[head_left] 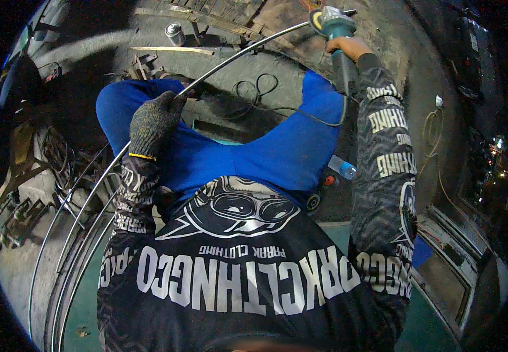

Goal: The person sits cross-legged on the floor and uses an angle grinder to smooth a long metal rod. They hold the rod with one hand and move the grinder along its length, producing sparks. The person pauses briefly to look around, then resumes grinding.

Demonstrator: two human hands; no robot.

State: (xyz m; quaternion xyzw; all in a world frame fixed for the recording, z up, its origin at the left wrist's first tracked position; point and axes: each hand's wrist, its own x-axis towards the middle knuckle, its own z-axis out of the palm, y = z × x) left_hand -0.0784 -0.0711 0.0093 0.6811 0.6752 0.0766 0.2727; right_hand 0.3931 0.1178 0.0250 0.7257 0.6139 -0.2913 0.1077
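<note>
My left hand (155,124), in a grey knit glove, is closed around a long thin metal rod (239,51). The rod runs from the lower left up to the far right, passing over my left leg. At its far end my bare right hand (347,48) grips a teal angle grinder (340,26) by the body. The grinder's yellowish disc (317,22) is at the rod, close to its far tip; whether they touch I cannot tell. A dark power cord (301,110) loops from the grinder's rear across the floor between my legs.
A spray can (175,34) stands on the floor ahead, near a flat wooden strip (172,50). More metal rods (48,234) lie at my left. Beside my right leg are a plastic bottle (343,167) and a coiled cable (432,132). A metal frame (450,264) lies at the lower right.
</note>
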